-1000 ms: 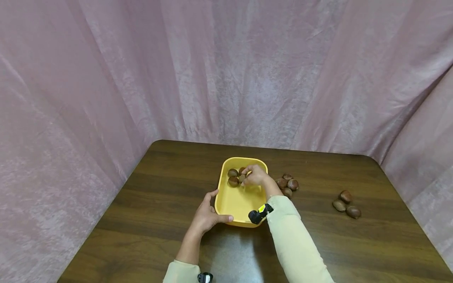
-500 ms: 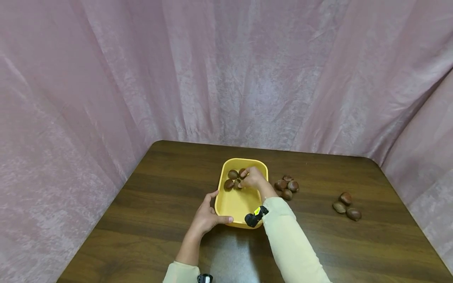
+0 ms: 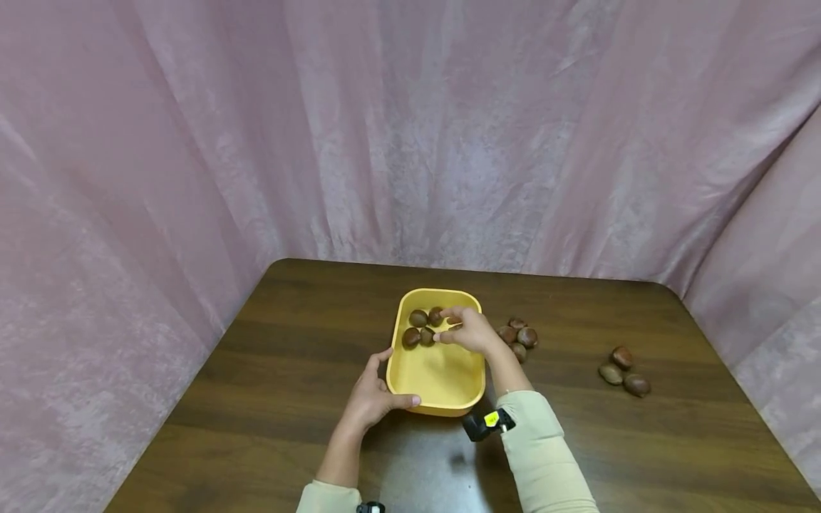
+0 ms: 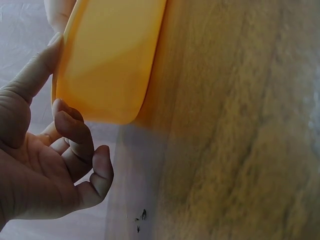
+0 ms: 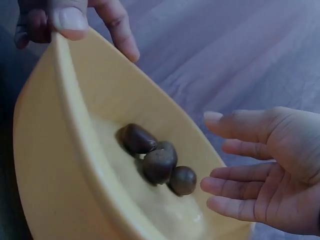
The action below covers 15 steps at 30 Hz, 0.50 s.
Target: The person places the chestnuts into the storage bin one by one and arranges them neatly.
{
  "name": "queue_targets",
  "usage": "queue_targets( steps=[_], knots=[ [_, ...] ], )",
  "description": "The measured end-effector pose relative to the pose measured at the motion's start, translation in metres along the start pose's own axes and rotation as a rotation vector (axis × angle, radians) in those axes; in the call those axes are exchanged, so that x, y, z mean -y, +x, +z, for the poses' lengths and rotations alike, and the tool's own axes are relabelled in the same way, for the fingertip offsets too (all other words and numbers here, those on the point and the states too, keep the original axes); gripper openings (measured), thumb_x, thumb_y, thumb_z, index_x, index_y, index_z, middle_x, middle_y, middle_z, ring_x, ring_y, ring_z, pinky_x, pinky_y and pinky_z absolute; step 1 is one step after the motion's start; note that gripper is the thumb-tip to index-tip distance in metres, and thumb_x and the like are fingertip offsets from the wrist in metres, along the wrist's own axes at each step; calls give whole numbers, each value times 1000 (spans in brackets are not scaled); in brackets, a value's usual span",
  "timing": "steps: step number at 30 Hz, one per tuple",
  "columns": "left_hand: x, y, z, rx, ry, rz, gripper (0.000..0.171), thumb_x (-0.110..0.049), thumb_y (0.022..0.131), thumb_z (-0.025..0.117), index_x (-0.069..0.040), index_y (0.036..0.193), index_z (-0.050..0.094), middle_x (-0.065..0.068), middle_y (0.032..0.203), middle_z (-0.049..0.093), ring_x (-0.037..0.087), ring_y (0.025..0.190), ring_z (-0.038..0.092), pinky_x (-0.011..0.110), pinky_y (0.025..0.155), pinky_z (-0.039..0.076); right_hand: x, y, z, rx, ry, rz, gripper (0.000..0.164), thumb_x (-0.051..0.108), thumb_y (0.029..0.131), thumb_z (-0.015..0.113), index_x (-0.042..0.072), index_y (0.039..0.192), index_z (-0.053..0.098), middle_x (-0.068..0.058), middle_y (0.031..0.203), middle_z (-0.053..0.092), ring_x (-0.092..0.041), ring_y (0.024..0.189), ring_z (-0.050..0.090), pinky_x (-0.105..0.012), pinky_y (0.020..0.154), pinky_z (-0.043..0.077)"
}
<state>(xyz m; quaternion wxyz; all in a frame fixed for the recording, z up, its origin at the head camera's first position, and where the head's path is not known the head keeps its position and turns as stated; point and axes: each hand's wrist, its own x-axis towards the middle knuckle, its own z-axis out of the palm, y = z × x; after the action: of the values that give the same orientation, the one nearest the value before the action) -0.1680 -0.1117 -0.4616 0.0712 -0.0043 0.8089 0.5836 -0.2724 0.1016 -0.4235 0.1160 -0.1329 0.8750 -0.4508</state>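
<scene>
Several brown chestnuts (image 3: 418, 318) sit together at the far left of a yellow rectangular box (image 3: 439, 377). My right hand (image 3: 473, 331) hovers over the box's right side, just right of the chestnuts. In the right wrist view its fingers are fairly straight, with nothing between them, apart from the chestnuts (image 5: 159, 165). My left hand (image 3: 372, 400) holds the box by its near left corner, thumb on the near rim and fingers along the left side. The left wrist view shows the box's outer wall (image 4: 107, 75), with some left fingers curled beside it.
Right of the box, another group of several chestnuts (image 3: 527, 337) lies on the dark wooden table (image 3: 308, 342), partly behind the right forearm. Farther right lie three more chestnuts (image 3: 621, 358). A pink curtain (image 3: 410, 142) hangs behind the table.
My right hand has let go of a chestnut in the box and drawn back to the right. The two nearer chestnuts have shifted left and slightly nearer. My left hand stays at the corner.
</scene>
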Motion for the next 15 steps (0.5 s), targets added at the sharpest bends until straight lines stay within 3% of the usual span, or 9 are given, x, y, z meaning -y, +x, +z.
queue_targets(
  steps=[7,15],
  knots=[
    [-3,0,0,-1,9,-10,101,-17,61,88,-11,143,29,10,66,57,15,54,49,31,50,36,3,-22,-4,-17,-4,-104,52,18,82,73,6,129,54,-17,130,51,-37,112,52,-44,85,45],
    [-4,1,0,-10,11,-5,100,-16,61,88,-10,142,31,9,65,56,15,54,49,31,49,35,-2,-42,-10,-77,55,-169,45,18,80,75,3,119,59,-14,119,57,-38,107,54,-43,81,46]
  ],
)
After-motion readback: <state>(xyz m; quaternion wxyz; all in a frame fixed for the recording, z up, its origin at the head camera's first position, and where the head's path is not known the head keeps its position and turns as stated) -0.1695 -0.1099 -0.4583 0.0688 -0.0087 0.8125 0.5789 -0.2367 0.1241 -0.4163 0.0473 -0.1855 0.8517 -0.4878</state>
